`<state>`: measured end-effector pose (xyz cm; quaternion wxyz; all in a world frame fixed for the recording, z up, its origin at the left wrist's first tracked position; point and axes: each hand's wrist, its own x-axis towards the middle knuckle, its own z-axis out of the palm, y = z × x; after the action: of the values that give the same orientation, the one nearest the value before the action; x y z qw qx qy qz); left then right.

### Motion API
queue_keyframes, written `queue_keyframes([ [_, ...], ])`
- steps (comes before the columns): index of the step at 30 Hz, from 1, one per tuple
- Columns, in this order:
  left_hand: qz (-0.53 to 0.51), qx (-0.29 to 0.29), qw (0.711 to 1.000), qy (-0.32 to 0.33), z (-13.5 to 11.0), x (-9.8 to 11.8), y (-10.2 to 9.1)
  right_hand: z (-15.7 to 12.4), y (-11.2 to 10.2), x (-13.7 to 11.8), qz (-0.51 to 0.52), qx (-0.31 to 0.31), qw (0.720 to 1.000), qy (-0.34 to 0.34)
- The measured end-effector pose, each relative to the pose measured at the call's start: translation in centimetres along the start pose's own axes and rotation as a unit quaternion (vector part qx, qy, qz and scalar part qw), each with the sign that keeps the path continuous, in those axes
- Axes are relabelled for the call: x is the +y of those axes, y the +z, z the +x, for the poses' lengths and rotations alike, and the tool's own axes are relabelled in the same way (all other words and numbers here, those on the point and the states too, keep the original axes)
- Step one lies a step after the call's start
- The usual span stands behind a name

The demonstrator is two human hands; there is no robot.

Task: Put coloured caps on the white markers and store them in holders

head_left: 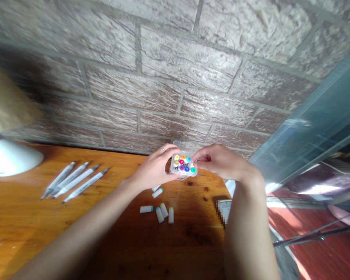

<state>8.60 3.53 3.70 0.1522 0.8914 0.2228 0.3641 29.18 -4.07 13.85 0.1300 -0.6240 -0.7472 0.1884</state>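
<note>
My left hand [151,169], with a ring on one finger, wraps round the left side of a small clear plastic case [179,175]. Inside the case stand markers [181,162], their round ends showing yellow, orange, red, purple, blue and green. The fingertips of my right hand [217,161] are pinched together at the case's right side, by a whitish spot among the marker ends. What they grip there is too small to make out. Below the case, several short white marker caps [163,210] with coloured ends lie loose on the wooden table [119,237].
Several white and grey markers [76,182] lie side by side on the left of the table. A lamp's white base [11,157] stands at the far left. Behind is a brick wall [163,85]. A phone-like object [225,208], partly blurred out, lies beside my right forearm.
</note>
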Motion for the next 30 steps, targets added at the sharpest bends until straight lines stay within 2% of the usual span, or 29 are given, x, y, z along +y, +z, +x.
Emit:
queue_keyframes([
  [3,-0.006,0.009,1.000,-0.002,0.0,-0.1,0.1,0.7,0.3,0.3,0.007,0.006,1.000,0.020],
  [8,-0.008,0.018,1.000,-0.005,0.0,-0.1,0.2,1.2,0.6,0.8,0.024,0.021,0.999,0.015],
  [16,0.031,0.016,0.999,0.005,0.0,-0.2,0.2,1.6,1.0,0.6,0.024,0.031,0.999,0.037],
  [30,0.031,0.015,0.999,-0.009,0.1,-0.3,-0.1,1.6,0.9,0.4,0.020,0.029,0.999,0.015],
])
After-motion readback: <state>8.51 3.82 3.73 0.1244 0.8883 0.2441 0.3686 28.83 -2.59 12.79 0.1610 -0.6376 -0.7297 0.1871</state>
